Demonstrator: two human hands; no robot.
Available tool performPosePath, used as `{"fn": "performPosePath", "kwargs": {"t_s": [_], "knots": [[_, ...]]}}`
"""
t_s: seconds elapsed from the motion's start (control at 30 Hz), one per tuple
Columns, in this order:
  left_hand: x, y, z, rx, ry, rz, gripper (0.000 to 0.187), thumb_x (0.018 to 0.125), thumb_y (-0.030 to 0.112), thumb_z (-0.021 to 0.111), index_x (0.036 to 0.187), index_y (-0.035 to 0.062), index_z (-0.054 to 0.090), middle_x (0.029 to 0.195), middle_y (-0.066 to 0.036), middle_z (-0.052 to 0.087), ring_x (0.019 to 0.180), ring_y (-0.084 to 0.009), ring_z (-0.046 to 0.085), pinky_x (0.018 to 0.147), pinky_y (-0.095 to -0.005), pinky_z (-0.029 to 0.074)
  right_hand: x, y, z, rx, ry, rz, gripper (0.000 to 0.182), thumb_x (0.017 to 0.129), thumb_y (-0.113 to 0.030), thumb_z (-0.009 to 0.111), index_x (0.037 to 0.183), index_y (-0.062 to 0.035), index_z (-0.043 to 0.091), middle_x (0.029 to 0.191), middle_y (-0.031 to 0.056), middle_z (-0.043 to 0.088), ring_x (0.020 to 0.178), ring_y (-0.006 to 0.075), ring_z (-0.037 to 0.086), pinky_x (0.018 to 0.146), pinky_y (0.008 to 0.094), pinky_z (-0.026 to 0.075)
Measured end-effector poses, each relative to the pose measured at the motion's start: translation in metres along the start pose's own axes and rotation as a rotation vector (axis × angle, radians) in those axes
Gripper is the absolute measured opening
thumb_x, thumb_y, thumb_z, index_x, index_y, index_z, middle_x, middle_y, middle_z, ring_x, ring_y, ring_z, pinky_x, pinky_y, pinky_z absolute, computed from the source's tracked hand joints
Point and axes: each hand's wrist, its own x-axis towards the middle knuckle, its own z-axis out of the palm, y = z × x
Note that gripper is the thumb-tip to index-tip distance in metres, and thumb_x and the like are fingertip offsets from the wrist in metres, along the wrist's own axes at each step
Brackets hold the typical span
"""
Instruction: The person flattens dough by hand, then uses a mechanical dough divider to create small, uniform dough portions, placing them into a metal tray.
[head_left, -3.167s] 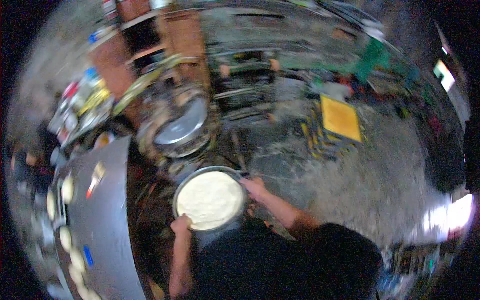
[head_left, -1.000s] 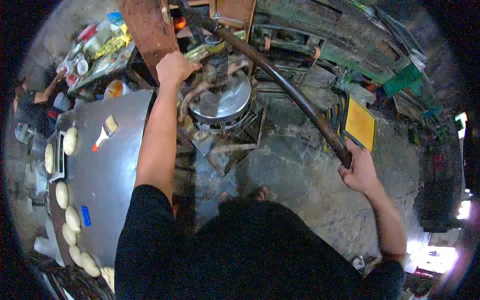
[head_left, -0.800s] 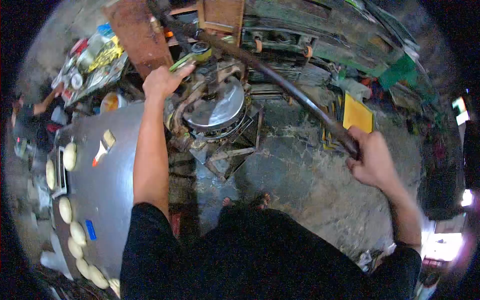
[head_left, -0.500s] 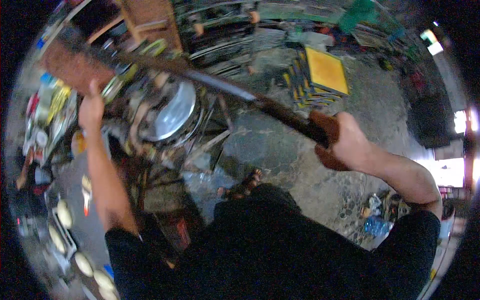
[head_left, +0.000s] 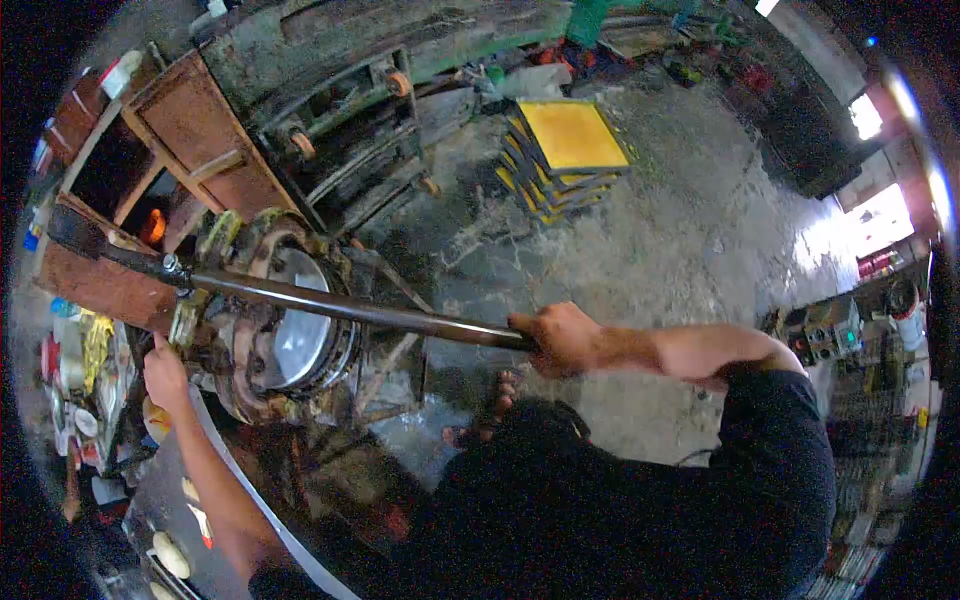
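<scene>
My right hand (head_left: 565, 340) is closed around the end of a long dark metal bar (head_left: 400, 318). The bar slants up to the left, across the front of a heavy round machine (head_left: 250, 365), to a bolted joint (head_left: 174, 268). Inside the machine's ring lies a shiny round metal plate (head_left: 300, 335). At the left, my left hand (head_left: 165, 380) is closed, thumb up, just below a reddish-brown panel (head_left: 105, 288); whatever its fingers grip is hidden.
A stack of yellow-topped square tiles (head_left: 572, 135) stands on the concrete floor (head_left: 690, 240). On the left bench (head_left: 165, 490) lie a brush (head_left: 200, 525) and pale oval pieces (head_left: 170, 553). A wooden frame (head_left: 205, 130) is behind the machine. Electrical equipment (head_left: 820, 335) sits at the right.
The view has turned, and the machine and tile stack appear farther left. My right hand and its bar end sit lower and farther left in view; the bar lies closer to level. My left hand appears lower.
</scene>
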Motion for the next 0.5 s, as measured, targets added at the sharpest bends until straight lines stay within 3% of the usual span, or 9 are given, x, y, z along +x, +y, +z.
{"fn": "performPosePath", "kwargs": {"t_s": [0.03, 0.1, 0.17, 0.2, 0.3, 0.37, 0.43, 0.47, 0.5], "knots": [[0.002, -0.003, -0.003, 0.024, -0.040, -0.048, 0.065, 0.095, 0.055, 0.033, 0.104, 0.0003, 0.068, 0.109, -0.027, 0.063, 0.104, -0.0444, 0.059, 0.089, -0.0544, 0.043, 0.006, 0.015, 0.021, 0.002, 0.005, -0.024, 0.036, 0.068, -0.017, 0.068, 0.099, -0.0124, 0.051, 0.063, 0.0161, 0.057, 0.061, 0.0413, 0.059, 0.055, 0.0503, 0.046], [0.018, -0.018, 0.024, 0.190, 0.020, 0.145, 0.059, 0.095, 0.051, 0.035, 0.102, 0.0015, 0.067, 0.109, -0.027, 0.063, 0.104, -0.0439, 0.059, 0.090, -0.0536, 0.044, 0.021, 0.045, 0.075, 0.152, -0.060, 0.097, 0.037, 0.067, -0.018, 0.069, 0.098, -0.0127, 0.051, 0.061, 0.0155, 0.056, 0.059, 0.0406, 0.058, 0.054, 0.0494, 0.046], [0.002, 0.003, -0.004, 0.068, -0.023, -0.082, 0.059, 0.095, 0.051, 0.036, 0.103, 0.0007, 0.066, 0.111, -0.027, 0.062, 0.104, -0.0435, 0.059, 0.091, -0.0529, 0.044, 0.023, 0.050, 0.104, 0.149, -0.004, 0.034, 0.036, 0.067, -0.020, 0.070, 0.096, -0.0130, 0.051, 0.060, 0.0145, 0.054, 0.058, 0.0400, 0.057, 0.053, 0.0485, 0.045], [-0.019, 0.009, -0.016, 0.053, -0.031, -0.033, 0.060, 0.095, 0.051, 0.035, 0.106, 0.0002, 0.066, 0.113, -0.027, 0.062, 0.105, -0.0433, 0.059, 0.092, -0.0522, 0.044, 0.009, 0.045, 0.114, 0.101, 0.053, -0.039, 0.036, 0.067, -0.022, 0.071, 0.095, -0.0132, 0.051, 0.059, 0.0138, 0.053, 0.057, 0.0397, 0.056, 0.052, 0.0479, 0.044], [-0.017, 0.001, -0.014, -0.014, -0.044, 0.026, 0.064, 0.095, 0.053, 0.033, 0.112, 0.0004, 0.064, 0.115, -0.026, 0.061, 0.107, -0.0425, 0.058, 0.095, -0.0498, 0.042, 0.016, 0.049, 0.100, 0.050, 0.231, -0.089, 0.032, 0.069, -0.027, 0.072, 0.090, -0.0132, 0.052, 0.059, 0.0124, 0.052, 0.058, 0.0399, 0.057, 0.054, 0.0472, 0.046], [-0.029, 0.007, -0.033, -0.061, -0.087, -0.046, 0.069, 0.094, 0.058, 0.030, 0.111, 0.0015, 0.065, 0.114, -0.026, 0.061, 0.109, -0.0419, 0.057, 0.096, -0.0492, 0.041, 0.009, 0.033, 0.100, -0.006, 0.268, 0.047, 0.034, 0.072, -0.036, 0.073, 0.085, -0.0102, 0.055, 0.063, 0.0130, 0.057, 0.063, 0.0383, 0.060, 0.058, 0.0474, 0.046], [-0.041, 0.018, -0.045, -0.184, 0.015, -0.008, 0.066, 0.095, 0.056, 0.032, 0.109, 0.0016, 0.066, 0.112, -0.026, 0.062, 0.108, -0.0418, 0.058, 0.094, -0.0484, 0.042, 0.002, 0.005, 0.087, 0.216, 0.056, 0.499, 0.041, 0.072, -0.043, 0.074, 0.087, -0.0067, 0.061, 0.069, 0.0157, 0.062, 0.071, 0.0369, 0.063, 0.065, 0.0477, 0.049], [-0.049, 0.026, -0.050, -0.301, 0.109, 0.038, 0.063, 0.096, 0.054, 0.033, 0.106, 0.0017, 0.067, 0.110, -0.026, 0.063, 0.106, -0.0418, 0.058, 0.093, -0.0477, 0.043, -0.005, -0.005, 0.063, 0.074, -0.140, 0.534, 0.052, 0.072, -0.051, 0.074, 0.089, -0.0026, 0.065, 0.079, 0.0187, 0.066, 0.078, 0.0342, 0.066, 0.071, 0.0454, 0.051], [-0.056, 0.035, -0.056, -0.460, 0.325, 0.331, 0.048, 0.098, 0.041, 0.042, 0.102, 0.0008, 0.068, 0.105, -0.024, 0.064, 0.099, -0.0411, 0.060, 0.087, -0.0449, 0.045, -0.016, -0.015, 0.028, 0.160, -0.203, 0.470, 0.054, 0.073, -0.050, 0.075, 0.094, -0.0019, 0.065, 0.083, 0.0182, 0.066, 0.082, 0.0329, 0.066, 0.075, 0.0428, 0.051]]}}
